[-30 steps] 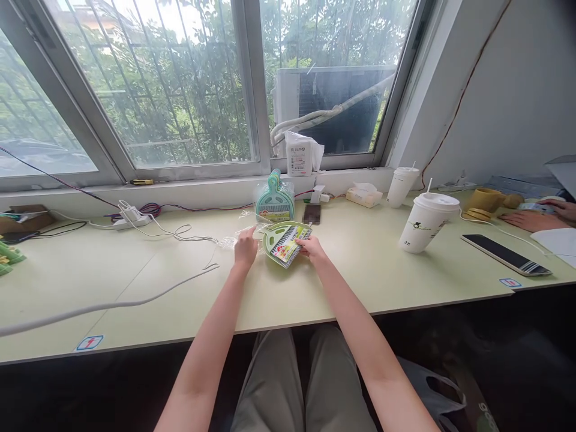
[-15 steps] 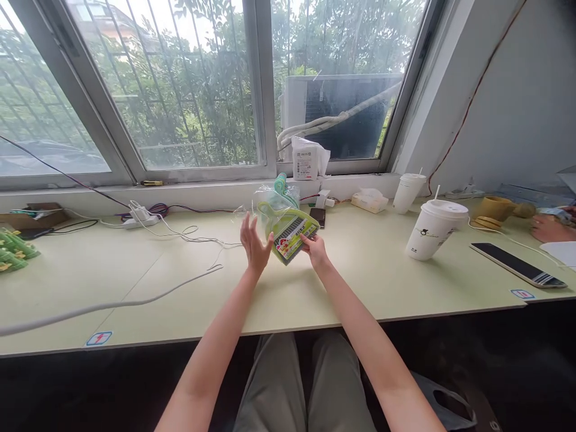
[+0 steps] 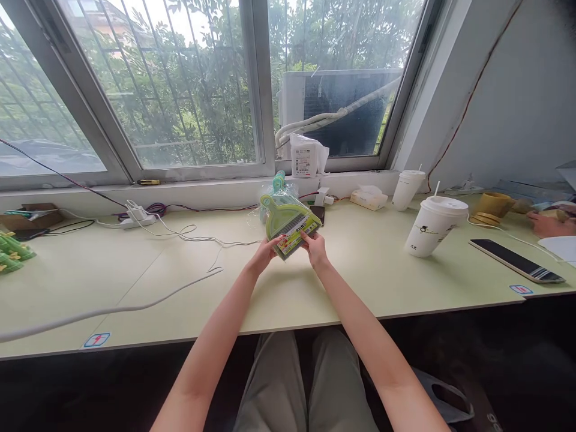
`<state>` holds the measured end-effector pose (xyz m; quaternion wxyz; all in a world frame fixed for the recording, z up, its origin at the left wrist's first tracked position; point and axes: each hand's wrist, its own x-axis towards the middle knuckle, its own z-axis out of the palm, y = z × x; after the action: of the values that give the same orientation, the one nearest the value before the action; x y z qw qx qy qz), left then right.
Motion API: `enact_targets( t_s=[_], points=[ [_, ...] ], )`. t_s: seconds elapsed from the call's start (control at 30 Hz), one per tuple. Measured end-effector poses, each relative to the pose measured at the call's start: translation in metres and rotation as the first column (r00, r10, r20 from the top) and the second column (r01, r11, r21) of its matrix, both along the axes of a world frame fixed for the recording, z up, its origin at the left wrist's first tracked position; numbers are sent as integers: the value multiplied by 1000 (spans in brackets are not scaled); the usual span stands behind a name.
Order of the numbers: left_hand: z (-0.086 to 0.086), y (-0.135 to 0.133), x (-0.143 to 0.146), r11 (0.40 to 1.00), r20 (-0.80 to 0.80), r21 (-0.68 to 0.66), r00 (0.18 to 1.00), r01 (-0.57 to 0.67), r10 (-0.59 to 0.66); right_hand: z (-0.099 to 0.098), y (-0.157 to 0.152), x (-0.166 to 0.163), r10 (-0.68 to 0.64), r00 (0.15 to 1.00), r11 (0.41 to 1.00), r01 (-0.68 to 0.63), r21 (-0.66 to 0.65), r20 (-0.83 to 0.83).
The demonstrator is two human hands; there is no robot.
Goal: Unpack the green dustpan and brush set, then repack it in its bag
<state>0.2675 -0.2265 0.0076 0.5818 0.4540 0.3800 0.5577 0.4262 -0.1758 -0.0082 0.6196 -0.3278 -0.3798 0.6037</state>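
Note:
A small green dustpan and brush set [image 3: 288, 219] with grey bristles and a printed label is tilted above the desk in front of me. Its lower left edge is gripped by my left hand [image 3: 263, 255], thumb on the front. My right hand [image 3: 315, 247] pinches the lower right side, its thumb lying on the label. Behind the set, a teal handle [image 3: 279, 180] pokes up among clear plastic wrapping [image 3: 290, 191]; whether it belongs to another set I cannot tell.
On the right stand two white paper cups [image 3: 435, 228] with straws, and a dark phone [image 3: 515, 260]. A tissue pack [image 3: 369, 197] lies near the sill. White cables [image 3: 189, 230] and a power strip [image 3: 139, 217] are on the left. Another person's hand [image 3: 551, 223] shows far right.
My left hand was open beside the dustpan set and has closed on its lower left edge. My right hand keeps its hold.

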Motion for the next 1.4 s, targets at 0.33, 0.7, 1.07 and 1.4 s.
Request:
enact_targets(
  t_s=[0.33, 0.7, 1.07, 1.4],
  points=[
    [0, -7, -2, 988, -25, -56, 989, 143, -145, 2, -1, 0, 11, 998, 1000, -11, 5, -57],
    [-4, -6, 21, 998, 90, 26, 995, 50, -52, 1, -2, -1, -86, 993, 996, 85, -22, -82],
    [-13, 9, 11, 995, -6, 9, 995, -98, 98, 2, -2, 1, -40, 998, 999, 39, -16, -52],
    [-10, 15, -10, 967, 64, -92, 968, -236, 242, 10, 6, 22, 145, 982, 979, -126, -159, 119]
  ],
)
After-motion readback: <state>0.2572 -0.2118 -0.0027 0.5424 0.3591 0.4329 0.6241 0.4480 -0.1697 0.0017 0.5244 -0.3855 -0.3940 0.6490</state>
